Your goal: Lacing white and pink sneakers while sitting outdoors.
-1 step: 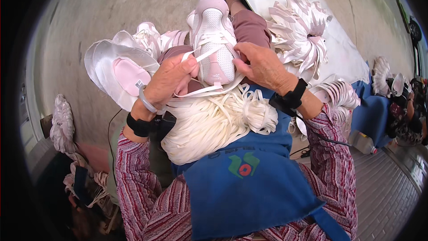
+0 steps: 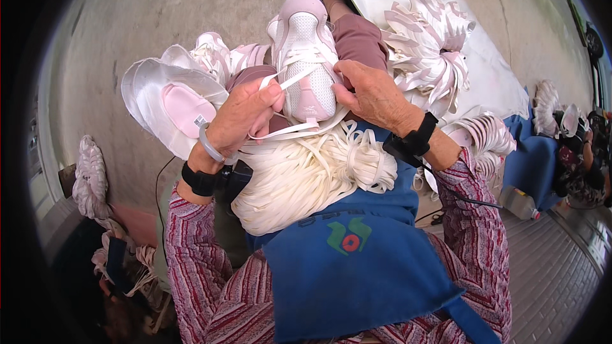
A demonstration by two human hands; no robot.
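The shoe upper (image 2: 306,43) lay beyond the lace bundle (image 2: 287,181), not visibly changed from a moment before, so seemingly only part-laced, between my left hand (image 2: 244,111), its fingers clamped on a white lace (image 2: 298,78), and my right hand (image 2: 377,94), whose grip I could not tell.

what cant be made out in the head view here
In the head view:
Person's right hand: its own back hides most fingertips.
Pink-and-white mesh shoe upper: underside faces away, hidden by its top.
Co-worker at far right: too small, cut into by the dark lens rim.
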